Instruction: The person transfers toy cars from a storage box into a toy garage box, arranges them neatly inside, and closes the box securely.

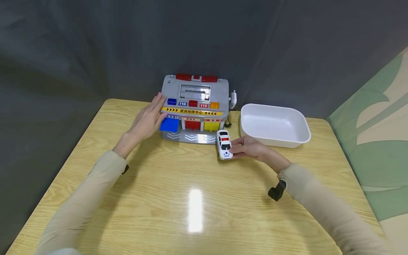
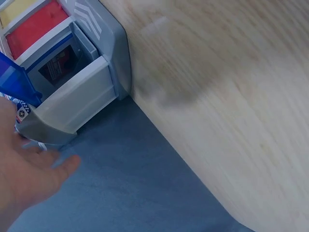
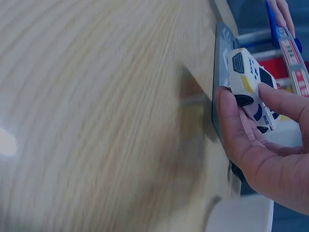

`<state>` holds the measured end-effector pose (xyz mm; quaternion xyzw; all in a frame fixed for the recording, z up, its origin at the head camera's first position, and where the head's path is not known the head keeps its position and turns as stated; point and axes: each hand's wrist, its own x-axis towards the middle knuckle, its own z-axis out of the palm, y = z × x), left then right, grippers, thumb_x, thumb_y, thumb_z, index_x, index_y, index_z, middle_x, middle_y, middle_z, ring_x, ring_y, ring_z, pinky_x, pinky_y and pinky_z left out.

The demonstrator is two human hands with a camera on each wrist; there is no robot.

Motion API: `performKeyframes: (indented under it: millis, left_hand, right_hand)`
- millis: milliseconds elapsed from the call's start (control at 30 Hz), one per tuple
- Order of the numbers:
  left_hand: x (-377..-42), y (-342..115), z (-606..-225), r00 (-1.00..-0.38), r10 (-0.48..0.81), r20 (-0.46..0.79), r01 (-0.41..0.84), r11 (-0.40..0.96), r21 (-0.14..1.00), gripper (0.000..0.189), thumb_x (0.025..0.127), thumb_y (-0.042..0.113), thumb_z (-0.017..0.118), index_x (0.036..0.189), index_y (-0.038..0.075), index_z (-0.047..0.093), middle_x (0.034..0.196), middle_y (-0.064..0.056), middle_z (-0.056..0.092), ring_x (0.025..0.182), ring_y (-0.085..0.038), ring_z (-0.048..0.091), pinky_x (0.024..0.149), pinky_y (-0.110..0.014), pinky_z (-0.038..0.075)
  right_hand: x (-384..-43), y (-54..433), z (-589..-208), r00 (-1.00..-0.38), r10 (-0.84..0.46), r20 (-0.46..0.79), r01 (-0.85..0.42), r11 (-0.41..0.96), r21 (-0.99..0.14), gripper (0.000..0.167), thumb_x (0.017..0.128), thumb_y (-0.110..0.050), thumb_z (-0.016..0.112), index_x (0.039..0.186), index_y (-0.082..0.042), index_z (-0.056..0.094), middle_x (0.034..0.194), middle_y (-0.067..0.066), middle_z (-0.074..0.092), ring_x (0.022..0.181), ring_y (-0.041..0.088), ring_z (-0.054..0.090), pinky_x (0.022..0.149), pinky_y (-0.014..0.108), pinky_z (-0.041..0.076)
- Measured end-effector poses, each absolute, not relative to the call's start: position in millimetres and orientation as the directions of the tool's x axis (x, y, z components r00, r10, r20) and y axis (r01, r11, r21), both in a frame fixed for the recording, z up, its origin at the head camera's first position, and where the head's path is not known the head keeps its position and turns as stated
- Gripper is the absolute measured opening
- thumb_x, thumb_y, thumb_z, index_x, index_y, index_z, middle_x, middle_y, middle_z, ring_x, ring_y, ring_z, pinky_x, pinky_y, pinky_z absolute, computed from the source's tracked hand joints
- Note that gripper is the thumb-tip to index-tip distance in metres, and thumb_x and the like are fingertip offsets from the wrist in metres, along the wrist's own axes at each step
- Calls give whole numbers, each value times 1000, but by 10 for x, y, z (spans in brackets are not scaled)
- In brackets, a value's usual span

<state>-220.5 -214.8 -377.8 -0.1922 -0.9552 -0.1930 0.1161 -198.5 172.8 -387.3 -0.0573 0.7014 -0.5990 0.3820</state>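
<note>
A white toy police car (image 1: pixel 224 145) with a red roof light is pinched between the thumb and fingers of my right hand (image 1: pixel 250 147). It is held at the front right corner of a grey toy emergency station (image 1: pixel 195 95). My left hand (image 1: pixel 146 118) rests with straight fingers on the station's left side. Below those fingers, the blue garage door (image 1: pixel 169 125) is swung up, and the left wrist view shows the bay (image 2: pixel 60 65) behind it. The red door (image 1: pixel 192 125) and the yellow door (image 1: pixel 211 126) are down. In the right wrist view, the car (image 3: pixel 248 79) overlaps the station's base.
A white plastic tub (image 1: pixel 275 124) stands to the right of the station, behind my right hand. A dark curtain (image 1: pixel 197 35) hangs along the back edge of the wooden table (image 1: pixel 153 205). A black cord (image 1: pixel 227 124) lies between station and tub.
</note>
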Motion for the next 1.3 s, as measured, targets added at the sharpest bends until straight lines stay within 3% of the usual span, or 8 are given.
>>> performKeyframes:
  millis: [133,367,667,767,900,967,1000,1300]
  left_hand:
    - [-2204,-2174,-3797,-909,294,296,392,846,362,61,103,37,42,155,13,22,158,-20,13,134,-41,36,103,-56,35]
    - [-2208,-2199,-3789,-909,313,276,404,822,401,61,103,36,42,155,15,19,155,-18,26,139,-33,30,108,-50,30]
    - [-2257,-2272,-3744,-909,359,213,417,806,421,62,103,39,41,156,23,15,155,-15,26,136,-33,34,100,-50,41]
    - [-2245,-2278,-3762,-915,351,200,404,807,431,62,103,39,41,156,26,13,155,-15,24,129,-36,45,92,-51,46]
    - [-2228,-2265,-3791,-919,342,199,395,808,436,62,103,40,40,156,26,12,156,-13,22,130,-34,44,94,-51,45]
    - [-2228,-2253,-3793,-916,343,207,400,805,437,62,103,39,40,156,25,13,156,-12,22,134,-32,39,99,-51,41]
    - [-2229,-2249,-3792,-916,343,209,401,804,438,62,103,39,40,156,24,13,157,-11,22,139,-30,30,102,-50,39]
    - [-2219,-2238,-3805,-925,316,210,379,809,450,61,103,38,39,156,26,11,158,-9,17,139,-31,30,103,-51,36]
  right_hand:
    - [-1957,1565,-3926,-702,-539,-465,367,285,-885,48,93,7,54,133,23,33,115,24,60,92,15,65,90,37,50]
    - [-1940,1363,-4013,-703,-539,-464,373,277,-886,47,93,6,54,133,21,35,120,28,57,91,15,65,90,35,50]
    - [-1956,1077,-4064,-752,-480,-452,390,229,-892,46,92,6,56,132,19,38,118,27,58,88,15,64,88,33,52]
    - [-1963,946,-4114,-774,-438,-457,401,219,-889,45,92,5,57,132,18,40,122,30,57,89,15,64,87,33,52]
    - [-1961,808,-4174,-770,-414,-485,421,240,-875,44,92,3,60,132,15,44,122,28,58,87,15,65,86,33,53]
    - [-1961,759,-4188,-770,-405,-492,432,236,-870,44,92,2,61,132,13,45,121,27,59,84,14,66,85,32,53]
    - [-1959,735,-4188,-771,-402,-493,436,231,-870,44,92,2,61,132,13,45,122,27,58,84,14,66,85,31,53]
    - [-1940,543,-4236,-798,-387,-463,429,175,-886,40,91,3,62,128,14,50,123,28,57,81,14,65,83,31,54]
